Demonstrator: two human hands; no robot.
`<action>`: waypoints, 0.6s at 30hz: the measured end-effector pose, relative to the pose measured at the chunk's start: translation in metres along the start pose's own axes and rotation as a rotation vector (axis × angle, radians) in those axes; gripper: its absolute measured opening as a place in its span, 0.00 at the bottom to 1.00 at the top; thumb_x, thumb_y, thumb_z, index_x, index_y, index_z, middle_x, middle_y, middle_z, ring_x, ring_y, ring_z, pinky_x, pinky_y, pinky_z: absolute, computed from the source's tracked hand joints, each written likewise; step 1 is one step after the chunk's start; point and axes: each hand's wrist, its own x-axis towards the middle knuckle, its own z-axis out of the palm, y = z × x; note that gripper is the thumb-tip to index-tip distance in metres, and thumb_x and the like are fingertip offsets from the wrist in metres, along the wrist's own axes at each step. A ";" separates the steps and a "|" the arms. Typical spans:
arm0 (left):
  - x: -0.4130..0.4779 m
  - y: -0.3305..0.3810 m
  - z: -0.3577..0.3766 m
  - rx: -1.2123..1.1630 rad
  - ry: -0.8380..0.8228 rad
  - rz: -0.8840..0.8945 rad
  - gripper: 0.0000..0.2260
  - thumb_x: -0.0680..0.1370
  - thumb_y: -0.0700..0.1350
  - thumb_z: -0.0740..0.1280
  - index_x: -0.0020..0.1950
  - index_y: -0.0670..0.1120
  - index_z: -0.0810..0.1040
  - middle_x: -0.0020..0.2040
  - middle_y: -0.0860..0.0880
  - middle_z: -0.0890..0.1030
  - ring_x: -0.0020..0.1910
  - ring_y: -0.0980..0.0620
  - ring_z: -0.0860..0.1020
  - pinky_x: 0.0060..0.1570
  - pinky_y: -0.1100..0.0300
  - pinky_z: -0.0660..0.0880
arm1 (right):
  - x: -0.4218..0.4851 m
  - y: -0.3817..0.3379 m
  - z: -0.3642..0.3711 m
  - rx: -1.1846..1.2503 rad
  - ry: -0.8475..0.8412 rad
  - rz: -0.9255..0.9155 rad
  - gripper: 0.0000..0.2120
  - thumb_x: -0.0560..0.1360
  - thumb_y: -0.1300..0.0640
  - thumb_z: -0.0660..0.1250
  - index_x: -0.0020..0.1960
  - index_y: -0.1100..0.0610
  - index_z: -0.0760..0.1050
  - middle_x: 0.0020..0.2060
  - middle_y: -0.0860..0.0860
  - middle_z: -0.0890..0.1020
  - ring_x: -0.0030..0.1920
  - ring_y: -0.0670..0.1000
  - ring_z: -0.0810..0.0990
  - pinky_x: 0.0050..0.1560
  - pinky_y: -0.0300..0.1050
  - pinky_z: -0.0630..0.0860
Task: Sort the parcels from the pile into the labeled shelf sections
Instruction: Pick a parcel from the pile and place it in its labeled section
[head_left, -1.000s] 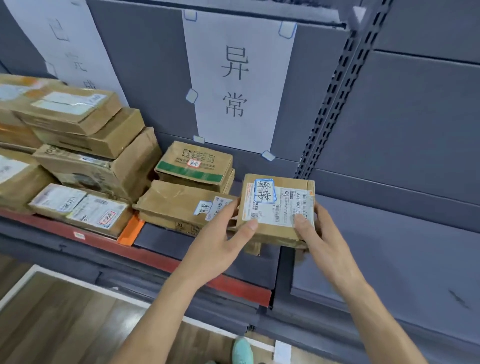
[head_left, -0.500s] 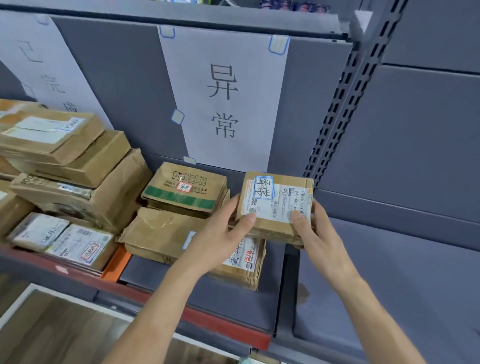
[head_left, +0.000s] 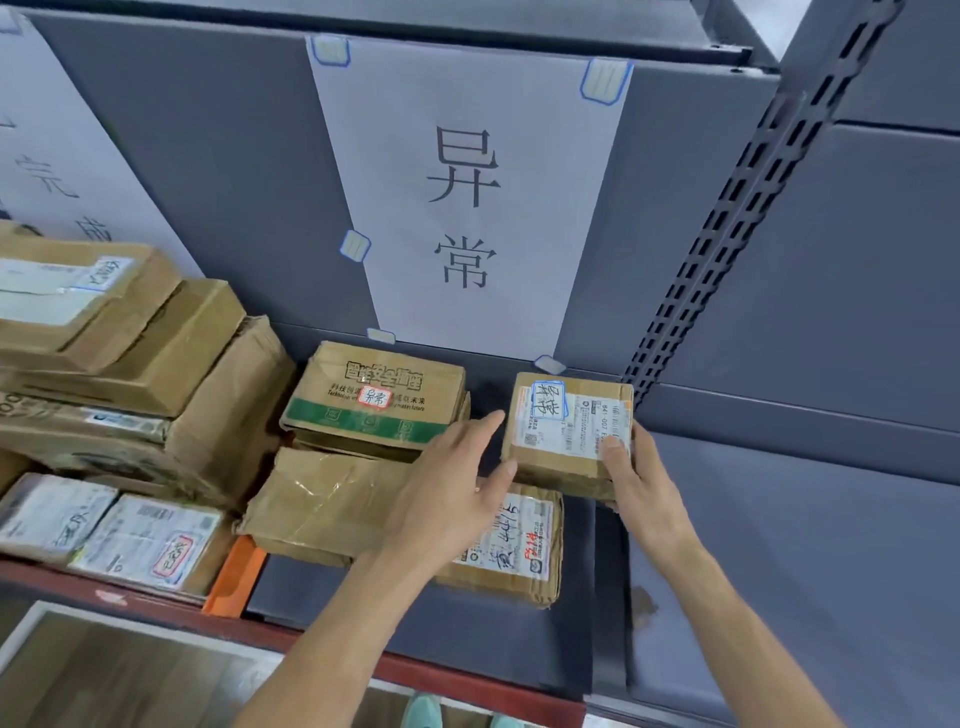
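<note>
- Head view: small parcel (head_left: 569, 431), blue-framed sticker on top. It lies under the paper sign (head_left: 467, 208), atop the right end of the flat parcel (head_left: 332, 509), just beside the green-banded box (head_left: 379, 400).
- Right hand (head_left: 641, 486): grips the parcel's right edge, thumb on the label.
- Left hand (head_left: 452, 493): fingers straight, holding nothing, at its left edge.
- Risk: it seems to overhang the flat parcel. Released so, it may tip off.

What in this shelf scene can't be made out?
Head view:
- Underside of the small brown cardboard parcel: hidden by the right hand; resting or lifted, unclear.
- Its white label's fine print: too small.
- White paper sign at left: cut by the frame edge.
- Flat taped cardboard parcel: middle covered by the left hand.
</note>
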 end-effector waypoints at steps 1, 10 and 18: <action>0.000 -0.003 0.002 0.022 0.014 0.032 0.26 0.84 0.56 0.62 0.81 0.56 0.61 0.75 0.56 0.69 0.72 0.56 0.68 0.67 0.59 0.68 | 0.002 0.002 0.004 -0.017 -0.005 0.013 0.13 0.84 0.40 0.55 0.67 0.34 0.65 0.49 0.18 0.74 0.53 0.25 0.73 0.53 0.37 0.69; -0.003 -0.022 0.020 0.136 -0.020 0.117 0.22 0.85 0.54 0.62 0.79 0.53 0.67 0.77 0.57 0.67 0.77 0.57 0.61 0.74 0.64 0.56 | 0.019 0.015 0.037 -0.095 0.004 0.106 0.20 0.85 0.44 0.53 0.75 0.43 0.63 0.57 0.39 0.76 0.54 0.45 0.73 0.54 0.45 0.66; -0.002 -0.020 0.020 0.209 -0.028 0.126 0.21 0.86 0.56 0.56 0.79 0.52 0.67 0.78 0.59 0.65 0.77 0.60 0.62 0.70 0.64 0.62 | 0.029 0.018 0.035 -0.103 -0.065 0.129 0.18 0.84 0.46 0.58 0.74 0.42 0.66 0.59 0.39 0.78 0.57 0.46 0.76 0.56 0.46 0.69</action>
